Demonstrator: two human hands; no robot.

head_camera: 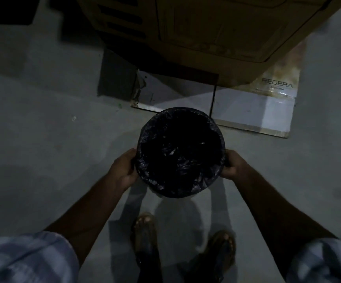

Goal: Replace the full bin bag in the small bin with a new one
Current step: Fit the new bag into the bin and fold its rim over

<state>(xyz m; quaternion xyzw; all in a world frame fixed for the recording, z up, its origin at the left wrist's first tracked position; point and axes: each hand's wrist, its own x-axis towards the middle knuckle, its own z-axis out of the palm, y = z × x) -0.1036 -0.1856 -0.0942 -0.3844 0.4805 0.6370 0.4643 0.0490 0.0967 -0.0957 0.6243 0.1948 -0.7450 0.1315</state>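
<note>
Head view, dim light: the small bin (180,154) sits between both hands, seen from straight above, its round mouth lined with a black bin bag (151,137) folded over the rim. The left hand (122,172) presses against the bin's left side, fingers (131,160) curled around the bag-covered wall, grasping it. The right hand (236,165) clasps the opposite side in the same way, its fingers wrapped round the rim edge. Whether the bin rests on the floor (42,129) or is lifted off it cannot be told.

The bin's far edge overlaps a flat cardboard sheet (257,111) printed "REGERA", which lies under a large brown cabinet (206,33). Open grey floor spreads to the left and right of the bin. Two sandalled feet (220,248) stand just behind it, with checked sleeves (28,258) at the lower corners.
</note>
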